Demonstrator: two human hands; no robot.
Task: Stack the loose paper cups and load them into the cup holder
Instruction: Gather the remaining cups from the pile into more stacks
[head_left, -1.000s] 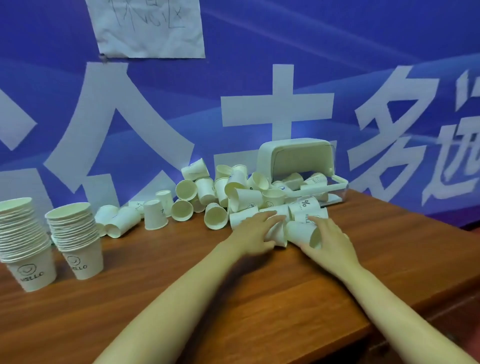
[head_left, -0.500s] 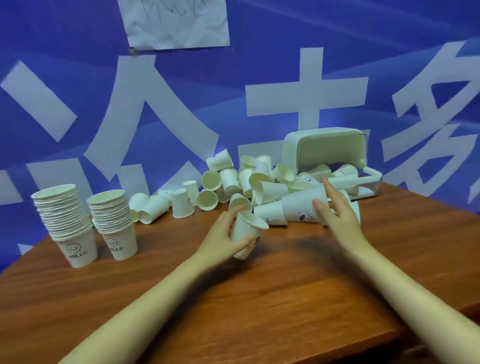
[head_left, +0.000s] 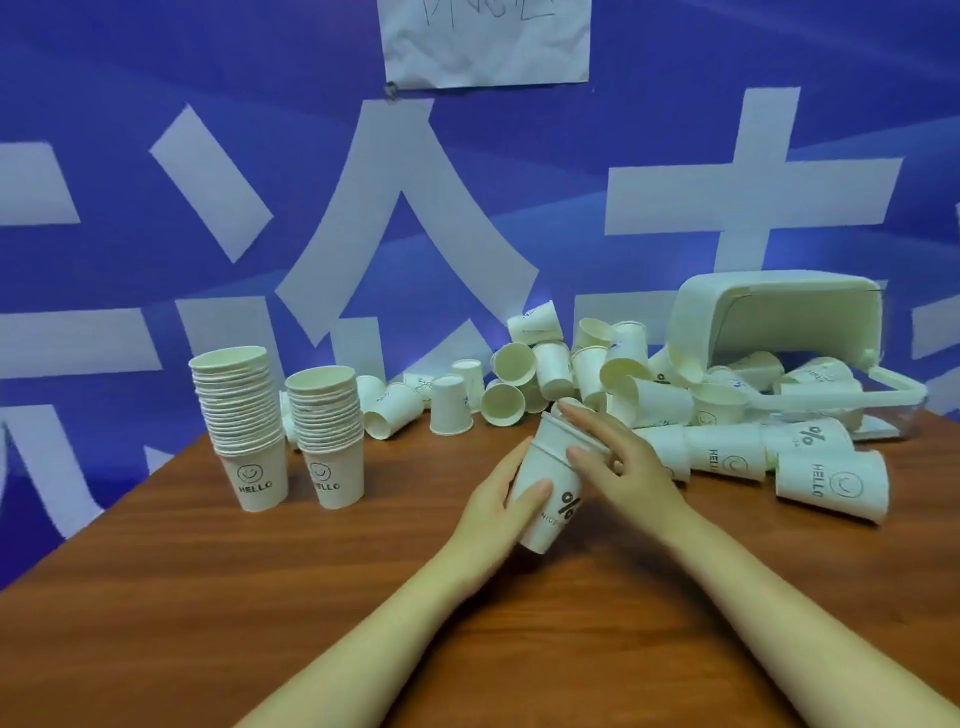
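Nearest me, my left hand (head_left: 496, 512) grips a short nest of cups (head_left: 551, 491) above the table (head_left: 260, 597). My right hand (head_left: 621, 462) lies across its rim with fingers straight, seating the upper cup. At left, two finished stacks (head_left: 283, 415) stand upright. Farther right, the loose cups (head_left: 613, 384) lie heaped, many still unsorted. The cup holder (head_left: 779, 317) lies tipped on its side behind them. Judgement: stacking part done, loading not begun.
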